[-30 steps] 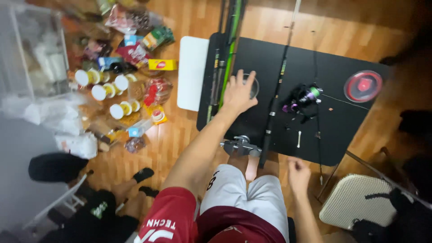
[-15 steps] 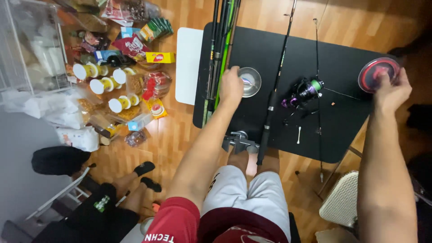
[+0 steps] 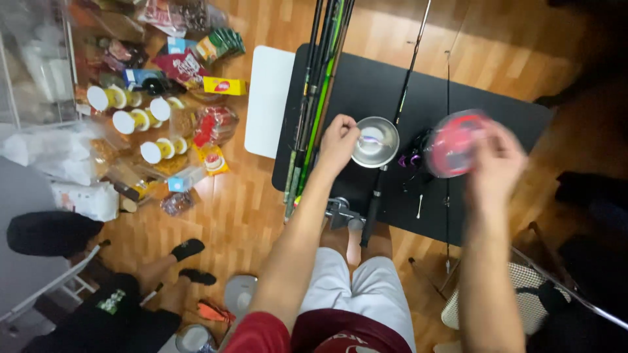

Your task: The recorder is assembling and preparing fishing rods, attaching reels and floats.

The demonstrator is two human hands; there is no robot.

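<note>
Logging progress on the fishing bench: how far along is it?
Done: rods lie along the black table, and one rod is laid across it. In hand: left hand holds a small metal bowl; right hand lifts a red spool, blurred. Left: nothing joins spool to rod yet.

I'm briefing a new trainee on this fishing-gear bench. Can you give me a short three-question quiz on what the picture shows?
1. True or false: the left hand rests at the rim of the metal bowl.
2. What does the right hand hold? A) red line spool B) scissors C) yellow box
3. What long items lie along the black table's left edge?

Key: 1 true. 2 A, the red line spool, blurred. 3 a bundle of fishing rods.
</note>
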